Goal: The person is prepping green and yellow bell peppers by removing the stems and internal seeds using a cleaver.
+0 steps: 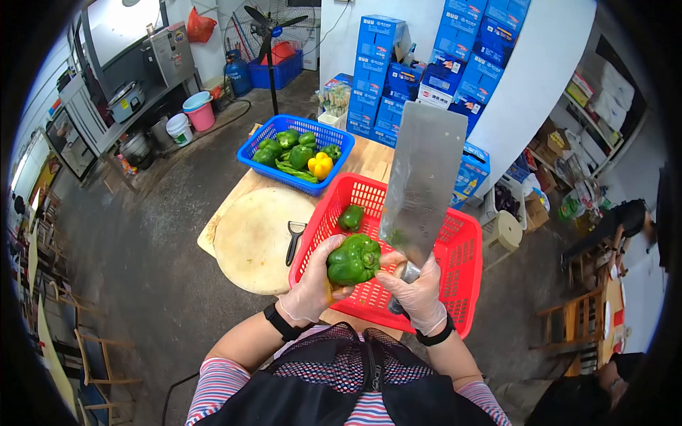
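My left hand (317,281), in a clear glove, is wrapped round a green bell pepper (348,261) above the red basket. The pepper's stem end faces right, toward my other hand. My right hand (418,286), also gloved, grips the handle of a cleaver (425,174); its broad blade points up and away from me. The thumb and fingers of that hand come close to the pepper's stem end. Below, the red basket (469,284) holds another green bell pepper (351,218). To the left, a peeler (293,243) with a black handle lies on the round cutting board (249,245).
A blue basket (249,153) of green peppers and one yellow pepper (320,165) stands at the back of the wooden table (369,156). Blue boxes (376,71) are stacked behind it. A stool (506,231) is at the right, and people are at the far right edge.
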Demonstrator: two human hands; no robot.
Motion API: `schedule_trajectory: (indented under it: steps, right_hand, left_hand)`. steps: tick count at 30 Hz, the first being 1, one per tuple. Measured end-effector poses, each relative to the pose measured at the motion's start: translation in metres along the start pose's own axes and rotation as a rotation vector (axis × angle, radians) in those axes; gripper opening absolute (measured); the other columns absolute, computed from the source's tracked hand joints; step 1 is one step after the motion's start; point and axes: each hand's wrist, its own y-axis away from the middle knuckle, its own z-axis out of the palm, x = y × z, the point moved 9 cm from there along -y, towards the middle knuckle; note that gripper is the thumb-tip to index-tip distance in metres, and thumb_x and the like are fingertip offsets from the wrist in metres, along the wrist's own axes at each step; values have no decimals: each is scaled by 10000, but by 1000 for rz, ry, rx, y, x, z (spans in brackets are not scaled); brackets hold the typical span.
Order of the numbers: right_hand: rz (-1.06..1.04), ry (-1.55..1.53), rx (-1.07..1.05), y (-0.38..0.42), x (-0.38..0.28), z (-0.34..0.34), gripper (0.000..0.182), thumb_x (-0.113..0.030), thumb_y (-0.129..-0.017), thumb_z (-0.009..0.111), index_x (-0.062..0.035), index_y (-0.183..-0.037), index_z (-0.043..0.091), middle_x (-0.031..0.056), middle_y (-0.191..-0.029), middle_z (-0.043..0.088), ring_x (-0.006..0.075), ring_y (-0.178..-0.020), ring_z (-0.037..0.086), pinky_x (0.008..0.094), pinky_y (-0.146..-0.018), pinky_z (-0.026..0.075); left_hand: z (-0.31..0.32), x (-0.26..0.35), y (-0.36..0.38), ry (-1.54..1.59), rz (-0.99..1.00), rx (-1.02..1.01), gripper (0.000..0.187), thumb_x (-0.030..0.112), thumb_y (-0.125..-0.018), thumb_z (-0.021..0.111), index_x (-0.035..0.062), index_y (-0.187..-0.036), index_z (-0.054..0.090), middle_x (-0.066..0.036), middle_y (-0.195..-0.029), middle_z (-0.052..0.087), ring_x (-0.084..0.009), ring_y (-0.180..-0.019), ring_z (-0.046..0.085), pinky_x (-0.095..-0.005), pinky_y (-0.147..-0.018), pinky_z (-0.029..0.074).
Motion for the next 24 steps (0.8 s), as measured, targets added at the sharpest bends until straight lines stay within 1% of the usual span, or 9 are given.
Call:
schedule_trajectory:
  steps: [7, 9, 13, 15, 16, 18, 20, 21, 24]
  right_hand:
    - [13, 323, -131, 5, -1, 4, 646, -78, -735, 754, -41, -1294, 432, 81, -1012, 683, 40, -496, 499, 201, -485, 425]
    - [-103, 440, -115, 5, -15, 8, 657, -79, -729, 747, -44, -1307, 438, 83, -1001, 689, 47, -452, 487, 211, -454, 414]
    - [-93, 431, -121, 9, -16, 5, 626, -73, -733, 742, -44, -1288, 455, 70, -953, 691, 45, -465, 509, 226, -460, 428]
    - [33, 370, -172, 14, 2, 1, 629, -57, -730, 736, -47, -1291, 451, 51, -916, 675, 62, -525, 540, 234, -508, 453]
    - [33, 370, -176, 15, 8, 2, 629, -57, -730, 736, -47, -1291, 451, 51, -916, 675, 62, -525, 540, 234, -508, 453]
    - [-156, 374, -131, 16, 0, 6, 671, -67, -713, 757, -56, -1301, 434, 39, -897, 647, 73, -600, 544, 233, -571, 467]
    - [-69, 340, -119, 17, 1, 6, 675, -69, -708, 762, -60, -1299, 436, 43, -908, 644, 75, -627, 544, 233, -590, 469]
    - [16, 306, -106, 17, 6, 4, 678, -72, -704, 768, -64, -1296, 437, 46, -918, 640, 78, -653, 543, 232, -609, 471]
    - [-14, 264, -84, 19, 6, 2, 667, -84, -711, 763, -71, -1291, 436, 46, -911, 641, 66, -653, 547, 229, -606, 473]
  left_hand:
    - [4, 16, 17, -254, 164, 136, 400, 481, -883, 462, 127, -1030, 579, -17, -753, 618, -110, -530, 550, -219, -379, 348]
    - [11, 18, 18, -332, 144, -27, 394, 480, -885, 472, 131, -1034, 578, -2, -763, 615, -91, -574, 560, -217, -414, 372]
    - [24, 22, 29, -393, 140, -67, 415, 501, -893, 470, 130, -1047, 574, 23, -774, 601, -48, -624, 544, -204, -420, 330]
    - [22, 23, 32, -528, 155, -6, 441, 506, -886, 482, 118, -1075, 571, 25, -796, 596, -45, -648, 539, -202, -443, 346]
    - [19, 20, 25, -569, 179, -35, 456, 502, -882, 495, 104, -1092, 567, 18, -813, 593, -49, -648, 532, -200, -451, 353]
    - [20, 19, 20, -597, 251, -34, 458, 497, -883, 497, 98, -1096, 566, 14, -821, 594, -52, -651, 532, -202, -452, 355]
    - [23, 24, 23, -624, 320, -32, 459, 491, -883, 499, 92, -1100, 565, 11, -828, 594, -55, -654, 532, -204, -452, 357]
    - [25, 21, 24, -618, 249, -48, 453, 481, -889, 495, 91, -1107, 564, 15, -833, 598, -48, -656, 532, -200, -449, 353]
    - [29, 13, 28, -568, 144, -63, 438, 461, -901, 484, 90, -1120, 563, 22, -849, 608, -34, -658, 533, -188, -449, 346]
